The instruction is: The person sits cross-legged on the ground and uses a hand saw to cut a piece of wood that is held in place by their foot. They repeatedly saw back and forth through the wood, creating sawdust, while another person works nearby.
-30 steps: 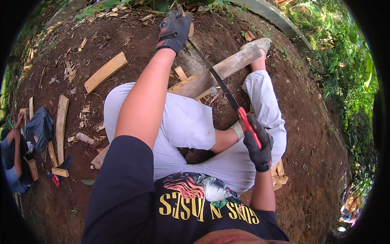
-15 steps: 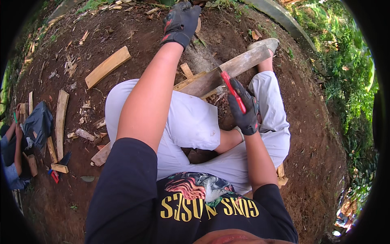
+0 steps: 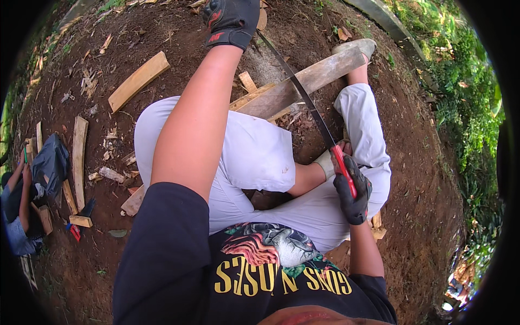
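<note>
Saw mid-cut, legs close under the plank.
Right hand [image 3: 353, 190] fingers clamped on saw [image 3: 303, 97] handle; left hand [image 3: 232, 20] fingers curled, grip unclear, beside the blade on plank [image 3: 319, 76] — a slip likely hits glove or knee.

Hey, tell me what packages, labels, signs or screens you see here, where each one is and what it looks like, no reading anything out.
No packages, signs or screens in view.
Printed shirt design: chest of the person's black T-shirt, bottom centre; yellow lettering under a red, grey and green picture.
Glove marking: cuff of the black glove on the left hand, top centre; small and red.
</note>
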`<state>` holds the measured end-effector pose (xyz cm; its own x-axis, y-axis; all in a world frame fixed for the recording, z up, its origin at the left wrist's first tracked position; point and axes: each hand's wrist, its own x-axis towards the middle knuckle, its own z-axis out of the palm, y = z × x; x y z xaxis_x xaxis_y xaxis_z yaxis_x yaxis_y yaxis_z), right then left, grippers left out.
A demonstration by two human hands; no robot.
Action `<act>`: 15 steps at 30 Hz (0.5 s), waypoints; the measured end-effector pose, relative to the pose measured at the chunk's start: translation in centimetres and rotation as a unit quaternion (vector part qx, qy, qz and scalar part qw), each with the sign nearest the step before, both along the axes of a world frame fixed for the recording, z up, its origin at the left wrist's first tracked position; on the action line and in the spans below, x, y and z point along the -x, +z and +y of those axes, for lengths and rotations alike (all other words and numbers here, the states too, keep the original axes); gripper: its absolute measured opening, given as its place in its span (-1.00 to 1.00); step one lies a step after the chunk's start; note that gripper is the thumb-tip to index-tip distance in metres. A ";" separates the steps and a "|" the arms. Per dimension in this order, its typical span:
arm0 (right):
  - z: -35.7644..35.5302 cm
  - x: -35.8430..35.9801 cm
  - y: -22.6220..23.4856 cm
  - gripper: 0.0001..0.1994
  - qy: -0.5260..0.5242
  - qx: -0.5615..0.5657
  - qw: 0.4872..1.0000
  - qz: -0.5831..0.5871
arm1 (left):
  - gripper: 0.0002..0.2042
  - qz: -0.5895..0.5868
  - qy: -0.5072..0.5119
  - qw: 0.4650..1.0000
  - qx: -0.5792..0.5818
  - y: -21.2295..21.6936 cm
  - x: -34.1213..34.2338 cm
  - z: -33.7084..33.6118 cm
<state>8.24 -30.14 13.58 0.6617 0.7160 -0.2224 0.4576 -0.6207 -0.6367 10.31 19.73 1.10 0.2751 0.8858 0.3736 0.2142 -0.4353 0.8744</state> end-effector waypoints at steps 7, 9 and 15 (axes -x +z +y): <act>10.7 -2.5 -6.9 -0.50 0.075 -0.092 0.991 -0.065 | -0.61 0.008 -0.004 1.000 0.029 0.6 0.1 -0.7; 10.0 -2.4 -6.1 -0.50 0.063 -0.083 0.994 -0.041 | -0.61 0.023 0.004 0.998 0.056 0.6 0.1 -0.8; 0.4 -1.2 1.9 -0.49 0.026 0.023 0.999 -0.015 | -0.59 0.050 0.025 0.998 0.031 -0.1 0.5 0.3</act>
